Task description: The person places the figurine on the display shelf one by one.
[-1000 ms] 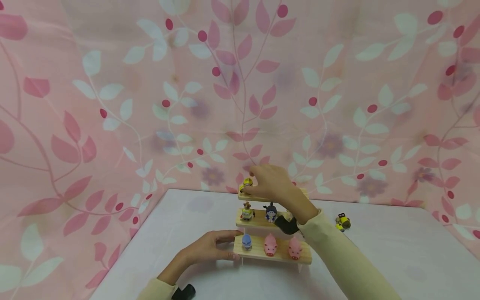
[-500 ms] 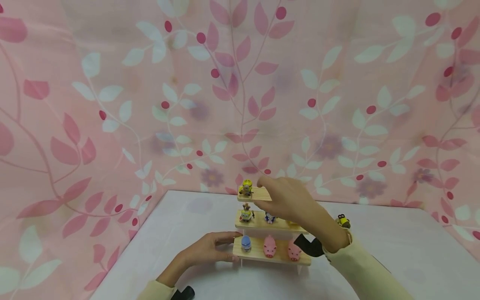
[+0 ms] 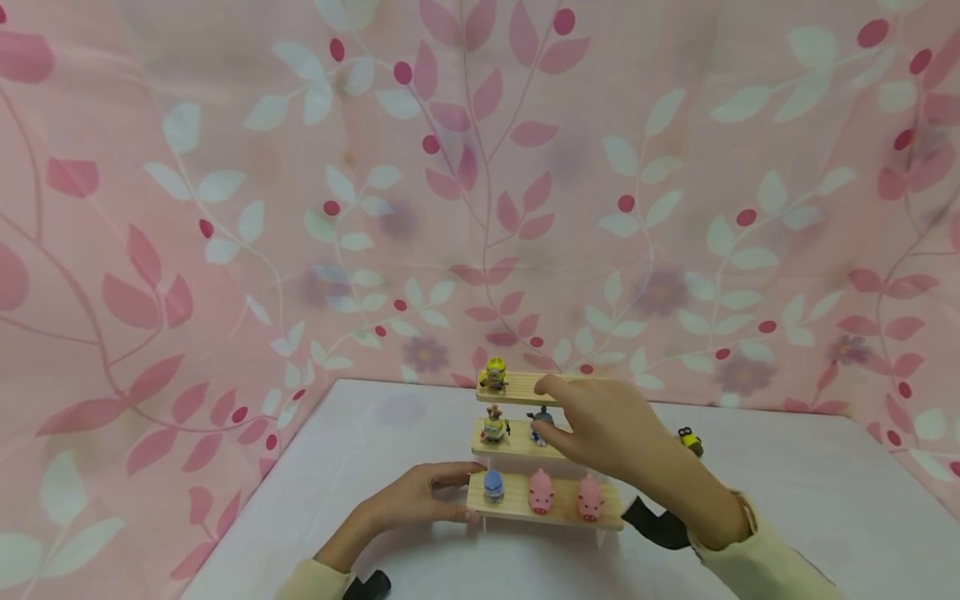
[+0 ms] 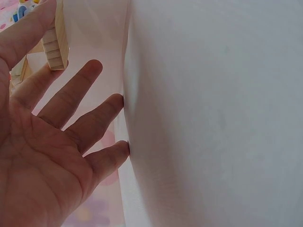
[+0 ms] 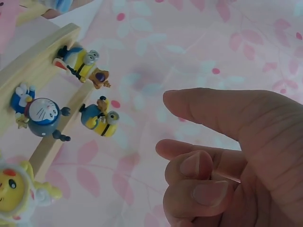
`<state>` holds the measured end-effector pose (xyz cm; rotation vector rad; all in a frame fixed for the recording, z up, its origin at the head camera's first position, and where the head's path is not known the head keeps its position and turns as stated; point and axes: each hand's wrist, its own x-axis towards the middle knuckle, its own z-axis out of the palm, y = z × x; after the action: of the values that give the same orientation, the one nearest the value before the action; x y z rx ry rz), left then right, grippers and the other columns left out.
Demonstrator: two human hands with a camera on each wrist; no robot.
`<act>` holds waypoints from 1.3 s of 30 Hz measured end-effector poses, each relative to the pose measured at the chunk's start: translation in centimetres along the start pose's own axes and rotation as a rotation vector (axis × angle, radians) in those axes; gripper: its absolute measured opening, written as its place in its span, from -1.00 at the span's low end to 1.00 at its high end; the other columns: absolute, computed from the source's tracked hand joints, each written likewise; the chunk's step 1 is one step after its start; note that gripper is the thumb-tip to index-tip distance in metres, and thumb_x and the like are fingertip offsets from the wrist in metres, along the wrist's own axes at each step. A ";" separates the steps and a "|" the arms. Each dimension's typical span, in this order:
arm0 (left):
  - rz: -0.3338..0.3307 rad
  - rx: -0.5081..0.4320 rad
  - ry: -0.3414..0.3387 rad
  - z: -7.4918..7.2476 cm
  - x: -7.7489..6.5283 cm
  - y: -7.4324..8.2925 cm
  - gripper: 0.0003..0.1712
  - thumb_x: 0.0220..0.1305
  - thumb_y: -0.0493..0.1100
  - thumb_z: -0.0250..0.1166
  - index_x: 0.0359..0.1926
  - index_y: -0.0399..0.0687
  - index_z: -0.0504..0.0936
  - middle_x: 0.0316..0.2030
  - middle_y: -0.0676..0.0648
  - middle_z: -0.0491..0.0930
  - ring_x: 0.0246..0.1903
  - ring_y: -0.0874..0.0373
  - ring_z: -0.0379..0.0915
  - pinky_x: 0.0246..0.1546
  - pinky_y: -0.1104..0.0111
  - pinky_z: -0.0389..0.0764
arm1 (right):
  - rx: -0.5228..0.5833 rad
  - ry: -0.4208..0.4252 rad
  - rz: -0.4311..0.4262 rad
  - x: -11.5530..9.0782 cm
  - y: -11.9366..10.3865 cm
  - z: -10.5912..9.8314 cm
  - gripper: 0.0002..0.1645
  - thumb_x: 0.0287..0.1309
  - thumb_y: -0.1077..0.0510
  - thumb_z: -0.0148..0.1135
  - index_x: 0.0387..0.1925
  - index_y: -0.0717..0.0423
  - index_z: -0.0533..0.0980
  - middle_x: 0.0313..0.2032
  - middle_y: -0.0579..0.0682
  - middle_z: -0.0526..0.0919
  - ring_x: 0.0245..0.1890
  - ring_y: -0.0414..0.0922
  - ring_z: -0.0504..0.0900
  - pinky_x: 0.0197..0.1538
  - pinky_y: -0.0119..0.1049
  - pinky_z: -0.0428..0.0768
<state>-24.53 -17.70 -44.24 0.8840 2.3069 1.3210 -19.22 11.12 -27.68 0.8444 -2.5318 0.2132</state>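
Observation:
In the head view, a three-tier wooden display stand (image 3: pixel 516 495) stands on the table. My left hand (image 3: pixel 408 498) holds the left end of its lowest tier between thumb and index finger, other fingers spread. My right hand (image 3: pixel 611 425) hovers in front of the upper tiers, holding nothing, thumb and index finger apart. A yellow minion figurine (image 3: pixel 494 375) stands at the top tier's left end. On the middle tier are a hatted minion figurine (image 3: pixel 493 427), a blue-and-white cat figurine (image 5: pixel 43 113) and a yellow-faced figurine (image 5: pixel 10 189), which my right hand hides in the head view.
On the lowest tier stand a small blue figurine (image 3: pixel 492 486) and two pink pig figurines (image 3: pixel 540 492). Another yellow minion figurine (image 3: pixel 689 442) lies on the white table (image 3: pixel 795 483) to the right, partly behind my right arm. A floral pink cloth (image 3: pixel 480 208) hangs behind.
My right hand has let go of the minion figurine on the top tier and drawn back to the right and down. The left hand keeps its place on the stand.

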 end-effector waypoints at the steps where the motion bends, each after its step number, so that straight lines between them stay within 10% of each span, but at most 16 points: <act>1: 0.000 0.000 0.000 0.0 0.0 0.0 -0.33 0.20 -0.01 0.45 0.33 0.30 0.47 0.29 0.15 0.44 0.26 0.09 0.38 0.27 0.05 0.37 | 0.002 0.000 0.006 -0.3 0.1 -0.1 -0.62 0.09 -0.08 0.42 -0.09 -0.03 0.60 -0.68 -0.36 0.31 -0.70 -0.36 0.21 -0.69 -0.45 0.18; 39: -0.020 -0.003 0.022 0.1 -0.1 0.4 -0.34 0.17 0.00 0.48 0.31 0.29 0.50 0.26 0.16 0.47 0.25 0.09 0.39 0.27 0.03 0.37 | -0.096 0.027 0.159 -9.7 4.7 0.7 -0.59 -0.01 -0.09 0.49 -0.10 -0.16 0.58 -0.68 -0.44 0.17 -0.72 -0.44 0.11 -0.66 -0.46 0.18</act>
<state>-24.28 -17.52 -44.00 0.8483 2.3235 1.3316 -15.48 19.85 -32.90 0.6001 -2.5626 0.1513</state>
